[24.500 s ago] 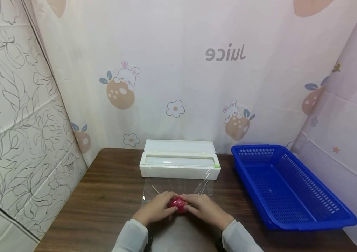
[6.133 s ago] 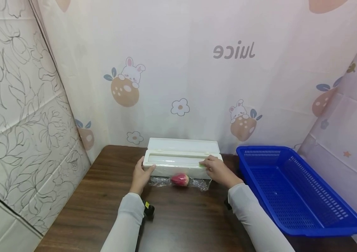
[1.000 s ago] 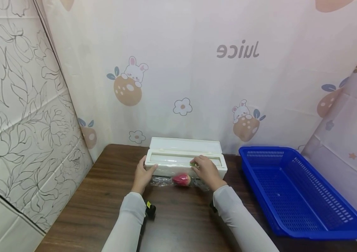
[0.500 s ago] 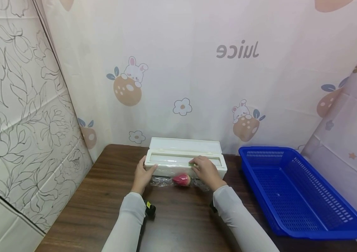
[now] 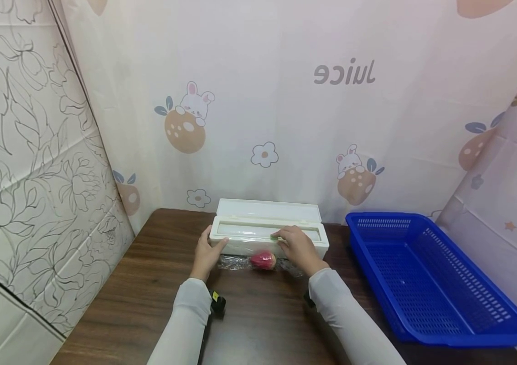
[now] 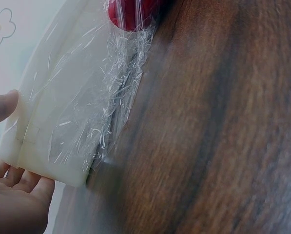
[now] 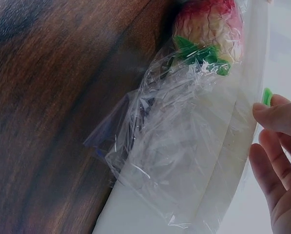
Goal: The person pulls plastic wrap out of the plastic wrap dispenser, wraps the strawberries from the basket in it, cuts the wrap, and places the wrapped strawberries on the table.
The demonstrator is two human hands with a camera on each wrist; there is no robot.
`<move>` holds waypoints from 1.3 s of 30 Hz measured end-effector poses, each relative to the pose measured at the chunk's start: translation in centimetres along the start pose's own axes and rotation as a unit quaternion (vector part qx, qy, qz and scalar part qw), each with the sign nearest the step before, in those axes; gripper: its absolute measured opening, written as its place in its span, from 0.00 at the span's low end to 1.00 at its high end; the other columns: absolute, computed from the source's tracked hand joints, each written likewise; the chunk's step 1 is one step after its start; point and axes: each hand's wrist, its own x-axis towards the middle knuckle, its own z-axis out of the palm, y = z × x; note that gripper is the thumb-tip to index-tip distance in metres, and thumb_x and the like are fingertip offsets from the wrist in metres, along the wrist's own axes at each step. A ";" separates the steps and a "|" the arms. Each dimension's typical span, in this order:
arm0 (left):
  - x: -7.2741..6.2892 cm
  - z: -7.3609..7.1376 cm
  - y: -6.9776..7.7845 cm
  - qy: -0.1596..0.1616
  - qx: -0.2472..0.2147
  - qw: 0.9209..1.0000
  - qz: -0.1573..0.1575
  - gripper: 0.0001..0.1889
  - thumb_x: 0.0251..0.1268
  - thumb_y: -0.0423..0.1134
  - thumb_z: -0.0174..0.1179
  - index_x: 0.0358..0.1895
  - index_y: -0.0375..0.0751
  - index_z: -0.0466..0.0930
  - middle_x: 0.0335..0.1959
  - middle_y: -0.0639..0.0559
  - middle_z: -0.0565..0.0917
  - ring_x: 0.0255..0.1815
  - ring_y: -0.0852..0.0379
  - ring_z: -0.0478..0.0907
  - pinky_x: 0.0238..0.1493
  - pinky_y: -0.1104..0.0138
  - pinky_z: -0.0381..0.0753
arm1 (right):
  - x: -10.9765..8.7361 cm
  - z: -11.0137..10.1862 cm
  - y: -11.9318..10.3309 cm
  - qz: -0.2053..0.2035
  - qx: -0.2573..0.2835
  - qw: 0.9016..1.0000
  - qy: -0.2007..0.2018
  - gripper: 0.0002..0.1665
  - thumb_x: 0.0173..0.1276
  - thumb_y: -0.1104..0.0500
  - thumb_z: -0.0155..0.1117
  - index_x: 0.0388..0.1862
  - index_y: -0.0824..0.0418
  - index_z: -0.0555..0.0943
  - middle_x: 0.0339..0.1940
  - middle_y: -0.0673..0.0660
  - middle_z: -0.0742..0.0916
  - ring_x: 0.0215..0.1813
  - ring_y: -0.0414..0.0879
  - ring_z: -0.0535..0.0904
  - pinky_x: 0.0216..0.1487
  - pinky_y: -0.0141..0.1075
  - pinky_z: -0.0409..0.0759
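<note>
A white cling film dispenser (image 5: 245, 247) stands near the back wall, its lid (image 5: 267, 209) raised. My left hand (image 5: 206, 256) grips its left end, thumb in front and fingers around the end. Between thumb and index finger, my right hand (image 5: 301, 249) pinches the small green slide cutter (image 7: 267, 96) on the dispenser's front edge. Against the dispenser's front lies a pointed red and cream fruit (image 5: 263, 260) with green leaves (image 7: 203, 54), wrapped in cling film (image 6: 106, 107). Film spreads crumpled to both sides of the fruit and up over the dispenser's front.
To the right, a blue plastic basket (image 5: 422, 289) with perforated sides sits on the dark wooden table (image 5: 149, 299). A patterned sheet (image 5: 267, 106) hangs close behind the dispenser.
Earlier, both hands pressed film around the fruit in front of the dispenser. Since then the wrapped fruit moved against it, and my right hand slid left with the cutter, slightly further in the last second.
</note>
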 end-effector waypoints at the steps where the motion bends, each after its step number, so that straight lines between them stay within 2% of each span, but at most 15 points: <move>1: 0.0 0.0 0.0 0.000 0.000 1.000 0.000 0.42 0.69 0.42 0.65 0.79 0.36 0.52 0.77 0.34 0.57 0.76 0.36 0.55 0.74 0.43 0.54 | 0.0 0.0 0.0 -0.001 0.000 1.000 0.000 0.14 0.61 0.69 0.74 0.45 0.58 0.88 0.45 0.53 0.88 0.49 0.51 0.81 0.51 0.44 0.82; 9: 0.0 0.0 0.0 -0.001 0.003 1.000 0.001 0.41 0.69 0.43 0.65 0.79 0.36 0.52 0.77 0.35 0.57 0.76 0.37 0.55 0.73 0.43 0.55 | 0.2 0.1 -0.3 0.019 0.004 1.000 -0.018 0.11 0.64 0.67 0.71 0.46 0.61 0.87 0.46 0.56 0.87 0.51 0.53 0.80 0.54 0.46 0.80; 15: 0.1 0.1 -0.1 -0.003 0.000 1.000 0.001 0.41 0.70 0.43 0.64 0.79 0.36 0.52 0.77 0.35 0.57 0.76 0.37 0.56 0.73 0.43 0.56 | 0.4 0.6 -1.0 0.034 -0.001 0.999 0.005 0.12 0.62 0.61 0.76 0.42 0.65 0.86 0.42 0.59 0.85 0.48 0.56 0.80 0.52 0.48 0.80; 21: 0.2 0.1 -0.2 -0.001 -0.004 1.000 0.005 0.41 0.69 0.42 0.65 0.78 0.36 0.52 0.76 0.35 0.58 0.76 0.37 0.57 0.73 0.43 0.56 | 0.6 1.2 -1.6 0.064 -0.012 0.998 0.021 0.15 0.60 0.59 0.78 0.42 0.64 0.84 0.37 0.57 0.83 0.42 0.51 0.80 0.46 0.43 0.82; 28: 0.0 0.0 -0.2 -0.003 -0.007 1.000 0.001 0.42 0.69 0.42 0.65 0.79 0.36 0.51 0.77 0.36 0.56 0.76 0.37 0.55 0.73 0.44 0.56 | 0.6 1.4 -1.7 0.078 -0.003 0.997 0.019 0.13 0.60 0.58 0.78 0.39 0.63 0.83 0.34 0.54 0.82 0.35 0.45 0.77 0.39 0.39 0.81; 39: 0.1 0.0 -0.2 -0.002 -0.001 1.000 0.007 0.41 0.69 0.42 0.65 0.78 0.35 0.52 0.77 0.34 0.57 0.76 0.36 0.55 0.73 0.43 0.55 | 0.5 1.5 -1.4 0.076 -0.008 0.997 0.024 0.10 0.61 0.61 0.76 0.39 0.62 0.85 0.37 0.55 0.85 0.41 0.49 0.81 0.44 0.42 0.82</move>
